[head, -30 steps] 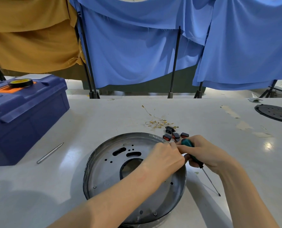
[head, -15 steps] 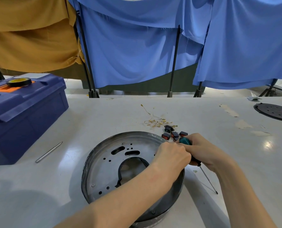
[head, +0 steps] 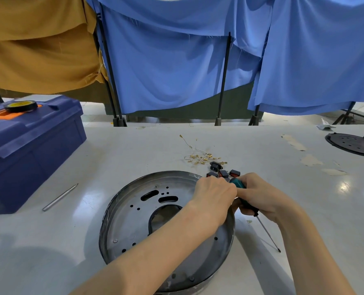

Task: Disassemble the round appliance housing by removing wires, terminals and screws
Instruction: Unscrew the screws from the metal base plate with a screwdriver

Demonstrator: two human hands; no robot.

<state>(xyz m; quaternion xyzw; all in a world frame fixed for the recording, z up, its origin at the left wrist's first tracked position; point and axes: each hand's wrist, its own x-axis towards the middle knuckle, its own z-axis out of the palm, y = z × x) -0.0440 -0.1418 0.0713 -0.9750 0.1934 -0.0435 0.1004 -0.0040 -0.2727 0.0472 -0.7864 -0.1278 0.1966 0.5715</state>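
Head view: housing (head: 134, 220) under L hand (head: 214, 193), grip unclear; R hand (head: 259, 196) clamps screwdriver (head: 238, 185)

Workshop bench, blue toolbox (head: 28, 145), white worktable (head: 134, 150) with loose terminals (head: 200, 157), cloth-draped partition screens (head: 166, 60)

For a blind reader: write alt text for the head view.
The left hand and right hand meet at the rim of a round metal housing on a white table; the right grips a green-handled screwdriver.

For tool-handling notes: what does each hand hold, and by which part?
Right hand grips the green-handled screwdriver by its handle; left hand: cannot tell.
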